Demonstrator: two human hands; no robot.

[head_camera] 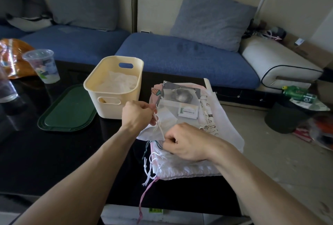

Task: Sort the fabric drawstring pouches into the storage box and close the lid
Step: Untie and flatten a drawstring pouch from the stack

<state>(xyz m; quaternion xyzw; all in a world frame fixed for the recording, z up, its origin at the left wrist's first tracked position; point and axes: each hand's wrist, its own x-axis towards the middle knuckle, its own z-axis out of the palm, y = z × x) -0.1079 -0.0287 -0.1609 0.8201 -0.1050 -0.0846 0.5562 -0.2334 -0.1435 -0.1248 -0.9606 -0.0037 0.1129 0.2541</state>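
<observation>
Living room, dim light. Blue sofa (180, 53) with grey-blue cushions runs along the back; in front of it a glossy black surface (54, 152) carries the work.

Far left on the surface: orange plastic bag (12, 55), and beside it a clear plastic cup (42, 66) with a lid and printed artwork. Right of the cup, a dark green lid (68, 109) lies flat, touching the near-left corner of the storage box.

Cream storage box (115, 84), open top, cut-out handles on both short ends. White fabric is already inside, filling the bottom.

Just right of the box: a stack of fabric drawstring pouches (189, 116) at the surface's right edge, overhanging it. Top pouch is white; patterned ones (strawberry print, grey print) show at the far end. White, teal and pink cords trail off the near end; the pink cord (144, 197) hangs over the surface's front edge.

Left hand (138, 115), between box and stack: grip pinched on a white drawstring (159, 125) at its upper end.

Right hand (185, 143), resting on the stack: fingers curled, grip pinching the lower end of the same drawstring, which runs taut between both hands.

Far right, on the floor: dark bin (284, 118) with green bottles (299, 95) beside it.
</observation>
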